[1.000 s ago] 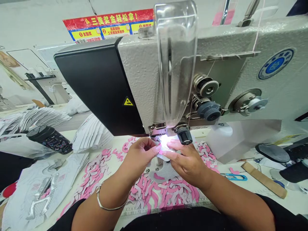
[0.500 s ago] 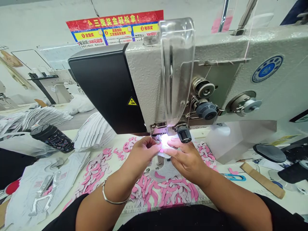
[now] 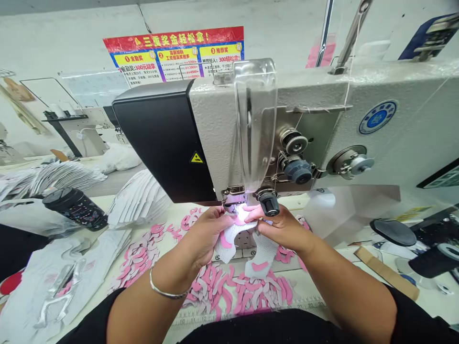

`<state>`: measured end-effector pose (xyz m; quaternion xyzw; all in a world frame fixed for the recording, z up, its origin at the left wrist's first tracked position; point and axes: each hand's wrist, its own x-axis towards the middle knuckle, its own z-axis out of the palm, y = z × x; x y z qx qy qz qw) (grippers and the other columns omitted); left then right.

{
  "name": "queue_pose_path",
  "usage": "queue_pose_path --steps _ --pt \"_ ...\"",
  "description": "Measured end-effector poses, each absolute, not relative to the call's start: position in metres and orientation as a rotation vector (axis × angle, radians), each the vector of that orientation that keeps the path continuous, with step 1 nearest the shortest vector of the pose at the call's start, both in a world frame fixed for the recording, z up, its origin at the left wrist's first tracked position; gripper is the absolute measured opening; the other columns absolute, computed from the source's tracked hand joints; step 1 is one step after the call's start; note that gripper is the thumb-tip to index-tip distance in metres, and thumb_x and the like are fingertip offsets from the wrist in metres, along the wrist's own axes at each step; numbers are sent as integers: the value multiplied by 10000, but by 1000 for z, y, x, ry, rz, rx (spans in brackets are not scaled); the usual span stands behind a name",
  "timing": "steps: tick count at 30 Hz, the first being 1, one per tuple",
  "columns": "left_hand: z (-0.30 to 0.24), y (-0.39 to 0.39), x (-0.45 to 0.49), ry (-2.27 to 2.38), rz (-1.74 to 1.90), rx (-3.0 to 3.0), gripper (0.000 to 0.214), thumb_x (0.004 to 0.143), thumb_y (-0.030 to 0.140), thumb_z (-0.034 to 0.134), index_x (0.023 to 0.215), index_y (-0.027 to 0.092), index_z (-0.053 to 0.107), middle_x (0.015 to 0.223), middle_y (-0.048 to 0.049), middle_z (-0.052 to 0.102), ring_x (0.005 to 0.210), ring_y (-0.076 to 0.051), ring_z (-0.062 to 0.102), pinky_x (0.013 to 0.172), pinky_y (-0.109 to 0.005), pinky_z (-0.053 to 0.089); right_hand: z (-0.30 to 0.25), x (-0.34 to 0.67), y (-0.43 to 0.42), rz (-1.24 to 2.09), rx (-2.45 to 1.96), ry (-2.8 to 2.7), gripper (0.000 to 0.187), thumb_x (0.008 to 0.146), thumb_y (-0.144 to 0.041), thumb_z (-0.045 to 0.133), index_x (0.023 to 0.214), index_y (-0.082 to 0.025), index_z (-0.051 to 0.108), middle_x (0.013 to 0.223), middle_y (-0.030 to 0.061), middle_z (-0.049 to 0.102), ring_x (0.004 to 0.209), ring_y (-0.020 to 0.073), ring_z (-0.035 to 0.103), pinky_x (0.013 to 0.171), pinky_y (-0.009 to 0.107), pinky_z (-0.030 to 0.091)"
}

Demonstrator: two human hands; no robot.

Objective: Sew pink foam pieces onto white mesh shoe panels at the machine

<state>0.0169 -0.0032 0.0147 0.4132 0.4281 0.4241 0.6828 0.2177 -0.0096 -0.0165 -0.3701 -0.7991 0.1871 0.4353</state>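
A white mesh fabric piece (image 3: 265,253) with a U-shaped cut-out and pink curved patches lies under the needle area of the sewing machine (image 3: 215,129). My left hand (image 3: 210,230) pinches its left side, thumb on top, beside the presser foot. On the other side, my right hand (image 3: 283,228) grips the upper right part, its fingertips stretched toward the needle and its thumb at the fabric edge. A bright lamp washes out the spot between my fingertips, so the needle and the stitches there cannot be made out.
Loose pink and pale curved pieces (image 3: 247,291) cover the table around the machine bed. At the left stand a black tumbler (image 3: 77,208) and stacked white fabric pieces (image 3: 138,200). A brown strip (image 3: 387,272) and a black thread spool (image 3: 435,260) lie right.
The fabric piece has been turned, and its two patched arms now spread toward me. Both hands have shifted their hold around it. The camera view has moved slightly.
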Motion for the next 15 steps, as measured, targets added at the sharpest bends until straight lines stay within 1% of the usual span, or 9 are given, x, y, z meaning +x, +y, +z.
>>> queue_pose_path --steps 3,6,10,15 --pt "14 -5 20 975 1000 885 196 617 128 794 764 149 666 662 -29 691 622 -174 670 595 -277 553 -19 218 -8 512 -923 -1952 413 734 -20 544 957 -304 743 987 -6 740 1067 240 655 954 456 489" --pt "13 -4 21 980 1019 885 203 603 104 795 770 143 685 688 -39 710 636 -175 681 598 -264 556 -20 218 -7 542 -901 -1939 418 725 -18 528 949 -301 740 978 -14 744 1065 233 661 954 445 492" --pt "11 -2 20 926 1016 904 142 634 107 781 751 143 709 677 -33 713 615 -156 677 596 -244 556 -22 218 -5 508 -857 -1945 404 733 -32 526 956 -297 735 1012 -12 746 1058 228 668 951 438 493" --pt "13 -2 21 824 971 944 108 654 78 749 745 134 734 657 -31 709 573 -132 662 561 -211 537 -25 218 -2 546 -826 -1949 413 726 -27 517 978 -282 723 979 -15 750 1020 213 685 918 402 516"
